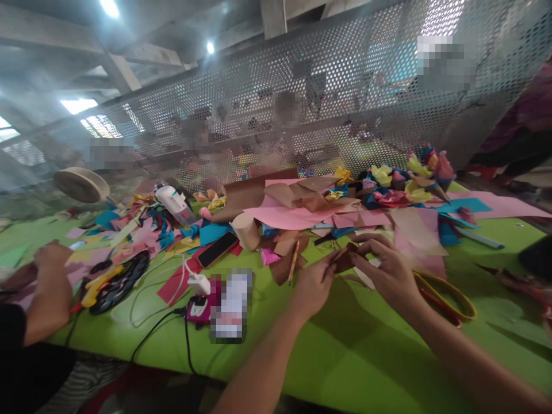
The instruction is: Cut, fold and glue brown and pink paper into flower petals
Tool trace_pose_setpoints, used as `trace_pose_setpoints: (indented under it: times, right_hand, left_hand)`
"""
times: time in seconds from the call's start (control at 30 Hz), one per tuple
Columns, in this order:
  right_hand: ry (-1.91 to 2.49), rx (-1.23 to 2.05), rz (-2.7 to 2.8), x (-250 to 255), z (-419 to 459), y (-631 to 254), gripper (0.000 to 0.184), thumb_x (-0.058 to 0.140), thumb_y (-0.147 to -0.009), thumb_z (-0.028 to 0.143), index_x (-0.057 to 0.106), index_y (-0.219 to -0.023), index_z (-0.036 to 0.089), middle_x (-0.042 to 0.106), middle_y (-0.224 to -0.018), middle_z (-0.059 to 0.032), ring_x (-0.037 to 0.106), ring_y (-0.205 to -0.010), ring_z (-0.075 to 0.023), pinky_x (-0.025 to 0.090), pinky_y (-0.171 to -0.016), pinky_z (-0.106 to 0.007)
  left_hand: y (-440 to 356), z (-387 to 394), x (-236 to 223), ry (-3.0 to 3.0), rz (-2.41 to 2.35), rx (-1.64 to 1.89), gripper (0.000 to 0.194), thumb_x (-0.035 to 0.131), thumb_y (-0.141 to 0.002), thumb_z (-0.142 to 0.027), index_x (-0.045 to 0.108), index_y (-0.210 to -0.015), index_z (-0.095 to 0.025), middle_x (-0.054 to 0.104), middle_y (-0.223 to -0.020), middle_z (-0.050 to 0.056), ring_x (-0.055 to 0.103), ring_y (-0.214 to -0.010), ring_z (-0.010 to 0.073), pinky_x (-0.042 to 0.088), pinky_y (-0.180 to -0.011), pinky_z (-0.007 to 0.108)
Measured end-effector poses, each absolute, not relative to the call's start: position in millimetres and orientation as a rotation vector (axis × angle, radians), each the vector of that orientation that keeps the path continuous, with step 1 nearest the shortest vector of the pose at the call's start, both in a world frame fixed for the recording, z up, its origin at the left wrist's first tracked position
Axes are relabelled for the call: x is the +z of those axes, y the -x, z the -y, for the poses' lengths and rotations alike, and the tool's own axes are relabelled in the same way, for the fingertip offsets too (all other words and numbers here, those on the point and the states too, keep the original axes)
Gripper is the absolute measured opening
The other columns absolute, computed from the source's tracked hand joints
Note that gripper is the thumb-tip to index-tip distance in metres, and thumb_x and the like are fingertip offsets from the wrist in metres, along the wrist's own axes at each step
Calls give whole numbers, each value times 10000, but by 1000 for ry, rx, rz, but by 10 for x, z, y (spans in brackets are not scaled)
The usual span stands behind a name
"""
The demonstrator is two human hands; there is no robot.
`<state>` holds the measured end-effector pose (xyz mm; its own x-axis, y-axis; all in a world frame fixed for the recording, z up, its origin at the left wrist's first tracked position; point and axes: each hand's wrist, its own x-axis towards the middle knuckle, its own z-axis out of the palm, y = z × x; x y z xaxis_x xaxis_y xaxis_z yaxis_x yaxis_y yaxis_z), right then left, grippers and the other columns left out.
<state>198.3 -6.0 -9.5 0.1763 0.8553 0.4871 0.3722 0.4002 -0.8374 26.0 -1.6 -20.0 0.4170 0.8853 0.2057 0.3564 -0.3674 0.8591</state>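
Green table (345,359): 2 hands (314,283) pinch brown paper (345,260).

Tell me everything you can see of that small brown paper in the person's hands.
The brown paper looks dark and matte, with angled edges that suggest a fold. The left hand and right hand pinch it from either side, over the green tabletop. Part of it is hidden, so its full shape can't be told.
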Motion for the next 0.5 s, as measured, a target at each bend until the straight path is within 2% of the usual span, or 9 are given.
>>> trace_pose_setpoints:
  times: [0.2,0.3,0.5]
  right_hand:
    - [1181,526,1359,-116,35,-2011,282,693,-788,404,570,-596,238,644,-1023,-83,600,-980,-267,496,-879,-425]
    - [1180,649,1319,-125,7,-2038,316,716,-774,477,614,-594,239,647,-1019,-83,591,-1008,-272,494,-882,-405]
    - [1171,924,1231,-156,-57,-2081,429,732,-729,664,737,-644,244,651,-1047,-86,616,-1023,-294,455,-985,-440]
  left_hand:
    - [-317,87,-124,-2187,-1250,640,512,442,-1009,-346,453,-1500,-203,683,-1332,127,656,-1199,344,531,-994,512]
    - [-331,81,-116,-2271,-1321,535,512,412,-1018,-288,407,-1522,-195,693,-1311,129,680,-1157,327,555,-959,487]
    - [-319,45,-138,-2444,-1462,372,522,388,-1038,-281,353,-1546,-169,730,-1217,126,718,-1054,297,582,-903,459]
